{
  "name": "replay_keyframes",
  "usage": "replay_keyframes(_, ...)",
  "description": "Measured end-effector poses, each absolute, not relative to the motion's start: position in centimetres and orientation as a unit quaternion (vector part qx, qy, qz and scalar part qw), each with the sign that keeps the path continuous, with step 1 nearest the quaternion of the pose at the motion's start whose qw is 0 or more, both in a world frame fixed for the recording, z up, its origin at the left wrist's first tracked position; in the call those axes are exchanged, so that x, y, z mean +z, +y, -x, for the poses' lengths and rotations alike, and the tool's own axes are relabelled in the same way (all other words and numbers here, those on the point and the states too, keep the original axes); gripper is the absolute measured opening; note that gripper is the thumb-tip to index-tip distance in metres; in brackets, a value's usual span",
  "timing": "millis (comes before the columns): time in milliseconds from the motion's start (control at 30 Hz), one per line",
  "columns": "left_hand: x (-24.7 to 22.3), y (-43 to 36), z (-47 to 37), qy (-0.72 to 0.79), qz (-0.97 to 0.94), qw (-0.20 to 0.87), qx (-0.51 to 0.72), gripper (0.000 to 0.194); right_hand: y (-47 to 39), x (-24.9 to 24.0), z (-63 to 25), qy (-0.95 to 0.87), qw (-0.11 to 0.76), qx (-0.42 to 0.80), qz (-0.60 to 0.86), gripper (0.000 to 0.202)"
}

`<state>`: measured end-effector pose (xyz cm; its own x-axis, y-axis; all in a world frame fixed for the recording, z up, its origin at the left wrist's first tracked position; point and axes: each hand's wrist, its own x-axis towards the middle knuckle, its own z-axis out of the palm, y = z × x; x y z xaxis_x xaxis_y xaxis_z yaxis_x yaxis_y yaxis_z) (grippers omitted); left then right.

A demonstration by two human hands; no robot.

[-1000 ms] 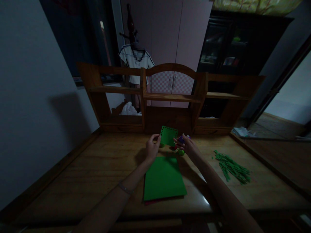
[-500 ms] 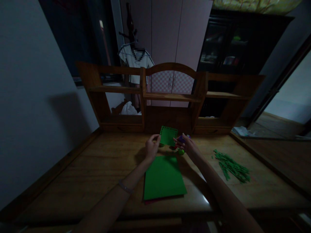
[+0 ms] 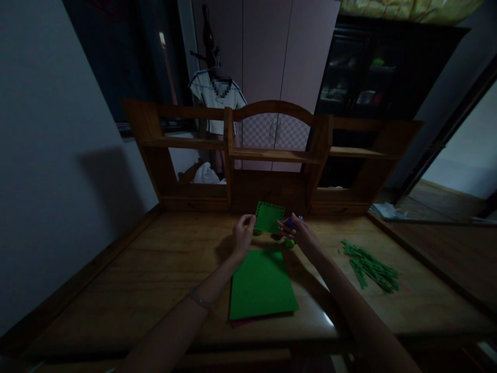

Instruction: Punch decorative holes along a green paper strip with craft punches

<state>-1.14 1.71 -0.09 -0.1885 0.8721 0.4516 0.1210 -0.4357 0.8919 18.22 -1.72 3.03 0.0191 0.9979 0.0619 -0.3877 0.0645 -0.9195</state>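
Note:
A small green paper square [image 3: 269,217] with a row of holes along its top and left edges is raised above the desk. My left hand [image 3: 243,235] pinches its left edge between thumb and fingers. At the paper's right edge, my right hand [image 3: 305,237] is closed around a small purple paper punch [image 3: 288,223], mostly covered by the fingers. Below both hands lies a stack of larger green paper sheets [image 3: 262,287], with a reddish edge showing underneath. Small rounded things sit behind the hands, among them a green one [image 3: 289,243] and a red one [image 3: 278,237].
A loose pile of green paper strips [image 3: 370,267] lies to the right on the wooden desk [image 3: 155,280]. A wooden shelf unit [image 3: 272,154] rises along the desk's back edge. The wall [image 3: 77,207] borders the left side.
The green paper square has shifted very slightly to the right, and its row of holes shows further along the top edge. Both hands stay nearly in place.

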Motion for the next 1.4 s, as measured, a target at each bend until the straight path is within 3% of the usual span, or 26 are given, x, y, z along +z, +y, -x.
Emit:
replay_keyframes(567, -1.5, 3.4, 1.3, 0.387, -0.52, 0.391, 0.653, 0.029, -1.1, 2.5, -18.6, -0.397, 0.607, 0.58, 0.371, 0.029)
replay_keyframes(1400, -1.8, 3.6, 1.3, 0.376, -0.498, 0.426, 0.654, 0.031, -1.2, 2.3, -18.5, -0.408, 0.604, 0.574, 0.374, 0.029)
